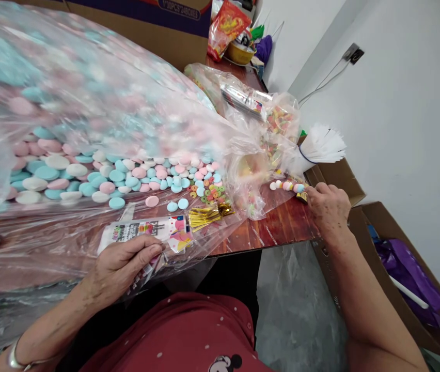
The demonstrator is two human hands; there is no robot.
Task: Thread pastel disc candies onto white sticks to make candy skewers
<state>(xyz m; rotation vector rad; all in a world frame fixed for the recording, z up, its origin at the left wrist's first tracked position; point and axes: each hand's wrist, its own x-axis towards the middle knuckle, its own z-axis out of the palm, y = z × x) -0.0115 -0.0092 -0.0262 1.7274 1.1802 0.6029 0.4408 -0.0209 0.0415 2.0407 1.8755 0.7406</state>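
My left hand [130,263] is closed at the table's front edge, thumb and fingers pinching a clear printed plastic bag [148,266]. Just above it lies a printed bag stack [138,230] with coloured shapes at one end. Beside the stack is a bundle of gold twist ties [206,216]. Out to the right, my right hand [329,206] has its fingers curled at the end of a candy skewer [286,186], a row of pink, white, blue and yellow pieces with gold at its near end. Its fingertips are partly hidden.
A huge clear bag of pastel candies [99,98] spills onto the red-brown table [282,222]. Small ring candies [212,194] lie near the ties. White sticks [323,144] stand bundled at the right. An open carton [417,258] with purple plastic is below. A large box [138,31] stands behind.
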